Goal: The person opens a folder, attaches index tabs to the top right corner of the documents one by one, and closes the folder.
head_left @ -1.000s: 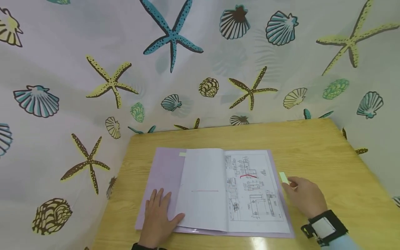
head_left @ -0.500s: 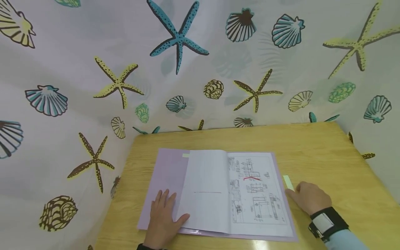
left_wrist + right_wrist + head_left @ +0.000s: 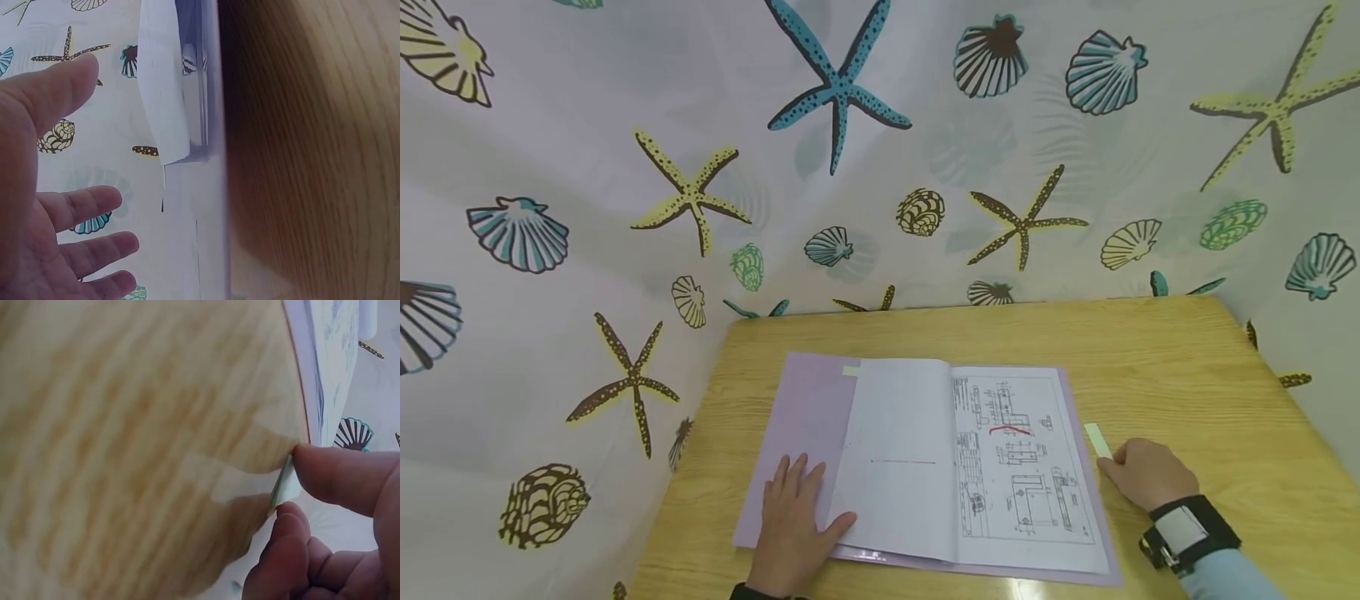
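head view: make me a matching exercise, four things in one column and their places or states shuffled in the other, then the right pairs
Things
1. purple folder
2. left hand
3. right hand
4. red line

Places or states
A. pinching one end of a pale green paper strip
B. on the page with the technical drawing
C. lying open on the wooden table
D. fingers spread, over the left part of the folder

Right pairs: 1-C, 2-D, 3-A, 4-B
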Available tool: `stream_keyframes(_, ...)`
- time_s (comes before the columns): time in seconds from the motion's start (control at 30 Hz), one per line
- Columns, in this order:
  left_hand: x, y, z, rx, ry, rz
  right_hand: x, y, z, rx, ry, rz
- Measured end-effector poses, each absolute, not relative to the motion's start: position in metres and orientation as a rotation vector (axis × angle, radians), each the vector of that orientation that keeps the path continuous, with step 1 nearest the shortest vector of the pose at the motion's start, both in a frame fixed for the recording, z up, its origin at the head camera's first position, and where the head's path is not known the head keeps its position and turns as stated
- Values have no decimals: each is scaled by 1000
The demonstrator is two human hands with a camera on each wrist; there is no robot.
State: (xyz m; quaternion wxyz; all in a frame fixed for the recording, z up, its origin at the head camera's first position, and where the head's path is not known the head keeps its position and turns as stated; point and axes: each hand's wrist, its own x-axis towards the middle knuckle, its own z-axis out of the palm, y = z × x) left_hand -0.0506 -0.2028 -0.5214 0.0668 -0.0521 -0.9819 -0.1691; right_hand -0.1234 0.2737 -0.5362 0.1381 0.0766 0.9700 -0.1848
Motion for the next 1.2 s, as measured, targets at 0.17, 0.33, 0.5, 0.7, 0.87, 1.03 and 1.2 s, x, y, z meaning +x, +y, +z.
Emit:
stream_keyframes(0.17, -51, -205, -523, -161, -2950, -482, -127, 272, -537, 240, 2789, -550)
stream_keyframes(0.33, -51, -205, -522, -165, -2933, -446, -126, 269, -537, 232, 2817, -548)
stream_keyframes(0.5, -51, -204, -520, -163, -2929, -457, -125, 267, -539, 221, 2853, -539)
stream_keyframes(0.7, -50, -202, -518, -180, -2944, -474, -125, 267, -542, 222, 2871, -587)
stream_keyframes(0.87, -49, -200, -517, -182, -2958, -482, -126, 270, -543, 215, 2864, -607)
stream_keyframes(1.03, -49, -199, -517, -192, -2937, -488, -124, 272, -540, 145, 2903, -620)
stream_keyframes(1.2, -51, -198, -519, -239, -2881, -524, -123, 267, -532, 109, 2975, -740)
